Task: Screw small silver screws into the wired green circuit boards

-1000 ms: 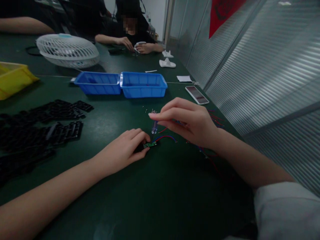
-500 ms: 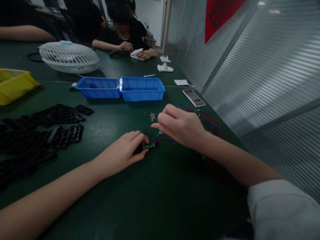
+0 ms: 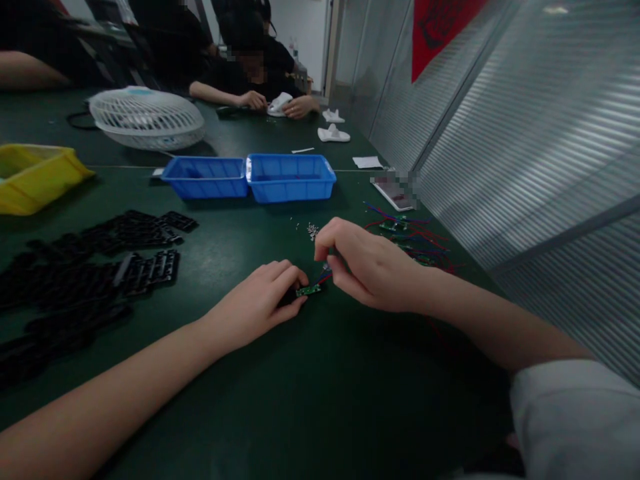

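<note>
My left hand (image 3: 263, 293) rests on the dark green table with thumb and fingers closed on the edge of a small green circuit board (image 3: 309, 290). Red and blue wires (image 3: 325, 274) run from the board toward my right hand, which covers part of them. My right hand (image 3: 367, 267) hovers just right of the board with its fingers curled in a pinch; whatever lies between the tips is too small or hidden to make out. Just behind those fingertips lies a small pile of screws (image 3: 313, 231).
More wired circuit boards (image 3: 395, 225) lie right of my right hand. Black plastic parts (image 3: 150, 267) cover the left side. Behind are two blue bins (image 3: 293, 190), a yellow bin (image 3: 45, 183), a white fan (image 3: 147, 120) and a phone (image 3: 395, 193). A co-worker handles a white part (image 3: 279, 105) across the table.
My right hand has lowered toward the board and its wires, with the index finger and thumb repositioned. My left hand keeps its hold on the board. The whole view has shifted slightly.
</note>
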